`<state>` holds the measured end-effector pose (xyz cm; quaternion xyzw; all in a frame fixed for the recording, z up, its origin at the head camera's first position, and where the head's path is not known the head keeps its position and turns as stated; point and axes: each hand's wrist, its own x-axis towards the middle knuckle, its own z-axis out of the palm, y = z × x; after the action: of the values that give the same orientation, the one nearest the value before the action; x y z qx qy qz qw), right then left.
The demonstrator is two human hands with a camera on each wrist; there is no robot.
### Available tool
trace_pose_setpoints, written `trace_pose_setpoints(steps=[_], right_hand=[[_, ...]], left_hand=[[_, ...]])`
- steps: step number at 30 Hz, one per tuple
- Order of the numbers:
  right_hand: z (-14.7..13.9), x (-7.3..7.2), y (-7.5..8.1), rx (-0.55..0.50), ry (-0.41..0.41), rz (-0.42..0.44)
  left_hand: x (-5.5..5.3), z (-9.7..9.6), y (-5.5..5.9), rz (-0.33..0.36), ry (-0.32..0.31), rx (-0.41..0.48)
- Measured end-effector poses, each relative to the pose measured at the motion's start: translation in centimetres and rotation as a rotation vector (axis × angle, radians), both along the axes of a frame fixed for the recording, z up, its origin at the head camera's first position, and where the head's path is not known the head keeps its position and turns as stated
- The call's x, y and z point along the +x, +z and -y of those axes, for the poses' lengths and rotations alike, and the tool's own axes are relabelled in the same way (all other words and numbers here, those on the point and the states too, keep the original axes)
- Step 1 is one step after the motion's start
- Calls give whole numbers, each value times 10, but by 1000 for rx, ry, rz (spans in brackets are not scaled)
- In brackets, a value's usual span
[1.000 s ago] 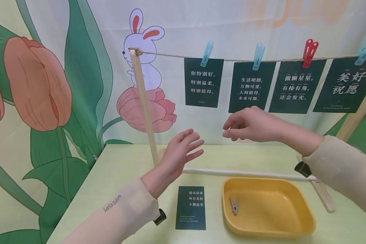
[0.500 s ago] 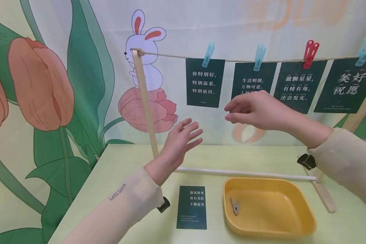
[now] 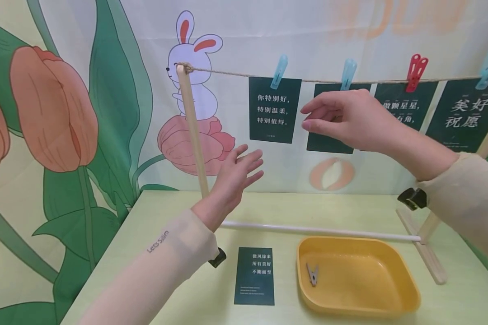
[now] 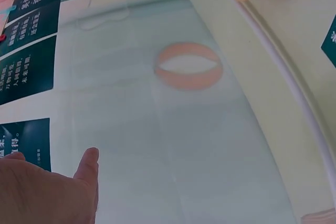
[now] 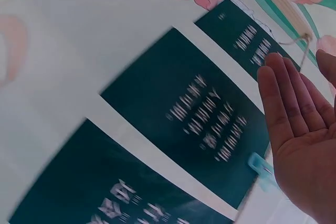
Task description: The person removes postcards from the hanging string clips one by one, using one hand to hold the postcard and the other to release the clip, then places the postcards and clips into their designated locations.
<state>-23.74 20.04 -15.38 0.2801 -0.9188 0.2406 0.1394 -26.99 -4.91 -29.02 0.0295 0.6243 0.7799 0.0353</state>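
Observation:
My right hand (image 3: pixel 349 115) is raised in front of the second hanging card (image 3: pixel 329 143), partly covering it. It holds nothing; in the right wrist view its fingers (image 5: pixel 283 103) look nearly straight. The leftmost card (image 3: pixel 273 110) hangs just left of those fingertips, under a light blue clothespin (image 3: pixel 279 72). Lower and to the left, my left hand (image 3: pixel 233 180) is empty with its fingers spread, between the wooden post (image 3: pixel 194 128) and that card. A twine line (image 3: pixel 223 72) carries the cards, held by more pegs, including a red clothespin (image 3: pixel 416 73).
On the table (image 3: pixel 166 266) lies one more dark green card (image 3: pixel 254 276). Right of it is a yellow tray (image 3: pixel 359 304) with a grey clothespin (image 3: pixel 312 275) inside. A white rod (image 3: pixel 309 229) runs behind the tray to a wooden foot (image 3: pixel 427 257).
My right hand has risen from below the cards to in front of the second one. My left hand has moved slightly up and left. The cards and pegs stay in place.

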Motion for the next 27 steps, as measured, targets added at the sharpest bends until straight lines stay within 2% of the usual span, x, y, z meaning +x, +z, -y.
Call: trace_pose_setpoints(steps=[9,27], right_hand=[[4,-7,28,19,-24,-90],[25,-19,52,92,-21,-268]], left_hand=[[-11,6,10,-52,-2,-14],[-24,6,29,-112,12,-27]])
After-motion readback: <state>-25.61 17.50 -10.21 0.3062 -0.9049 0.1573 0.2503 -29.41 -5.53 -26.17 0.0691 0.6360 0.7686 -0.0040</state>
